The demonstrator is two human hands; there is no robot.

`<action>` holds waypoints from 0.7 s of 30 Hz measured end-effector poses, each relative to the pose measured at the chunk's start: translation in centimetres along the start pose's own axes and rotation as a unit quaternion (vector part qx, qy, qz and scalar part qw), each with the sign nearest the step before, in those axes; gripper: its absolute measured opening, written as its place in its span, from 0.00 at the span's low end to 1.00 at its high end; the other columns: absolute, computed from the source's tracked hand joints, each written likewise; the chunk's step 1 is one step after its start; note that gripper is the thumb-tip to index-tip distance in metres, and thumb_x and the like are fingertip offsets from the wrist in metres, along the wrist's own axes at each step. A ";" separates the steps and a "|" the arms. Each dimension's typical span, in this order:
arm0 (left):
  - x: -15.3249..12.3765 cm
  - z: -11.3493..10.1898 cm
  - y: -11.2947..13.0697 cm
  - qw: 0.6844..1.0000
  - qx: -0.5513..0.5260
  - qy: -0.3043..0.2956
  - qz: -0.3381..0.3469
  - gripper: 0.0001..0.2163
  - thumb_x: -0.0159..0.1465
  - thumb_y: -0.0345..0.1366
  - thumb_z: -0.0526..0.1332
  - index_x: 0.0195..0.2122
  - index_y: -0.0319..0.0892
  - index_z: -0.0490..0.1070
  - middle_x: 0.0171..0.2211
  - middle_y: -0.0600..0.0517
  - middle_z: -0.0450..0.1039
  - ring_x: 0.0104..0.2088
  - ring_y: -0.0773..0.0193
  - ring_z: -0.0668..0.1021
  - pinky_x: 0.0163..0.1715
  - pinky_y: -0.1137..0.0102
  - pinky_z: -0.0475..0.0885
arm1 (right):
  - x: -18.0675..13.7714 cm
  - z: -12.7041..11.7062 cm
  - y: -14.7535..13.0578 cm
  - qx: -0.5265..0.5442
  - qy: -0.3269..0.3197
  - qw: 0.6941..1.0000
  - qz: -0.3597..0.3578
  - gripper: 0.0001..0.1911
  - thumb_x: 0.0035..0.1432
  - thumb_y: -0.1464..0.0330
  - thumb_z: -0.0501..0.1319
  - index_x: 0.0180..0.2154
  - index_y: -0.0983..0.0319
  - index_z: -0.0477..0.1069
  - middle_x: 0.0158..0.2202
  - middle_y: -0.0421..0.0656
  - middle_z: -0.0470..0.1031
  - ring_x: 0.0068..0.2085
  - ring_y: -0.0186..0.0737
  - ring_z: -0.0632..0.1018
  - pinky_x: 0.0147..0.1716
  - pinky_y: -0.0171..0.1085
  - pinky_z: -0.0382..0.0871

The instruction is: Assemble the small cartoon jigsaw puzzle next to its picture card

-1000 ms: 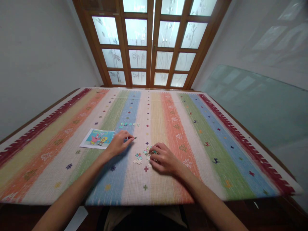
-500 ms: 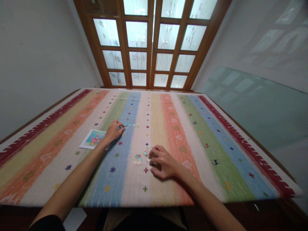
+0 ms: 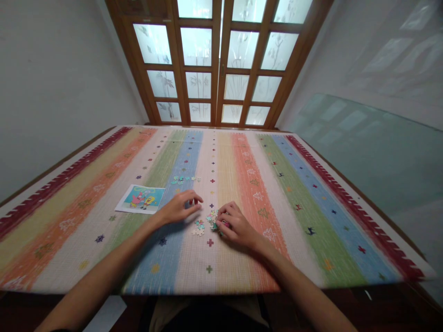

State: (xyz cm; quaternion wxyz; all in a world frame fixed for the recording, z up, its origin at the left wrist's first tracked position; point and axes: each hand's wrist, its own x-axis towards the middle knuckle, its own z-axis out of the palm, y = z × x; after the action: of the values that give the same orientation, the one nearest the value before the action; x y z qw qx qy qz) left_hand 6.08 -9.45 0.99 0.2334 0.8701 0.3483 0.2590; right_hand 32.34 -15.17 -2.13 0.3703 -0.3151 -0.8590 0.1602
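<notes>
A small heap of loose puzzle pieces (image 3: 201, 225) lies on the striped cloth (image 3: 242, 161), near its front middle. My right hand (image 3: 237, 227) rests on the right side of the heap with its fingers curled, pinching at a puzzle piece there. My left hand (image 3: 178, 208) hovers just left of the heap; its fingers are stretched toward the heap and nothing shows in them. Farther back, a short row of teal puzzle pieces (image 3: 185, 179) lies on the blue stripe. A cartoon picture card (image 3: 140, 198) lies flat to the left of my left hand.
The cloth covers a wide table whose front edge (image 3: 207, 291) is close to my body. Wooden doors with frosted glass panes (image 3: 221, 69) stand behind the table. A glass sheet (image 3: 374, 152) leans against the right wall.
My left hand went out to the row of teal pieces and has come back beside the heap. My right hand stayed on the heap and shifted only slightly.
</notes>
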 end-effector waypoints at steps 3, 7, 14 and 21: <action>-0.7 1.6 2.6 0.998 -0.020 -0.024 0.049 0.10 0.68 0.42 0.64 0.46 0.42 0.74 0.37 0.50 0.76 0.37 0.61 0.77 0.39 0.67 0.72 | 0.1 -0.2 0.0 0.034 0.015 0.998 0.043 0.10 0.70 0.70 0.58 0.33 0.60 0.72 0.39 0.46 0.74 0.44 0.45 0.71 0.47 0.46 0.67; -1.0 3.4 3.9 0.995 0.026 -0.003 0.096 0.12 0.68 0.43 0.65 0.48 0.42 0.73 0.39 0.47 0.76 0.40 0.58 0.77 0.41 0.64 0.74 | 0.1 -0.5 0.1 0.068 0.020 0.994 0.087 0.11 0.71 0.68 0.58 0.33 0.59 0.73 0.38 0.45 0.74 0.44 0.44 0.72 0.47 0.46 0.67; -0.8 4.1 3.3 0.987 0.093 0.054 0.119 0.09 0.71 0.40 0.60 0.45 0.42 0.75 0.36 0.47 0.75 0.38 0.58 0.76 0.40 0.64 0.75 | 0.2 -0.7 0.4 0.079 0.009 0.991 0.109 0.14 0.72 0.66 0.57 0.32 0.59 0.75 0.38 0.44 0.76 0.44 0.44 0.74 0.47 0.45 0.68; -0.8 3.5 2.9 0.988 0.076 0.079 0.110 0.10 0.71 0.39 0.60 0.49 0.41 0.74 0.38 0.47 0.75 0.38 0.59 0.76 0.38 0.64 0.74 | 0.1 -0.9 0.6 0.102 0.091 0.976 0.167 0.23 0.76 0.63 0.47 0.41 0.59 0.81 0.43 0.48 0.77 0.48 0.47 0.74 0.50 0.47 0.67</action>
State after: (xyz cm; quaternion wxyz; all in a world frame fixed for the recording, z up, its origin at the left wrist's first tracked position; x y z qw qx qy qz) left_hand 9.14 -12.69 -0.21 0.1085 0.8952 0.2860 0.3240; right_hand 33.19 -14.62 -1.74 0.4455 -0.4279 -0.7362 0.2766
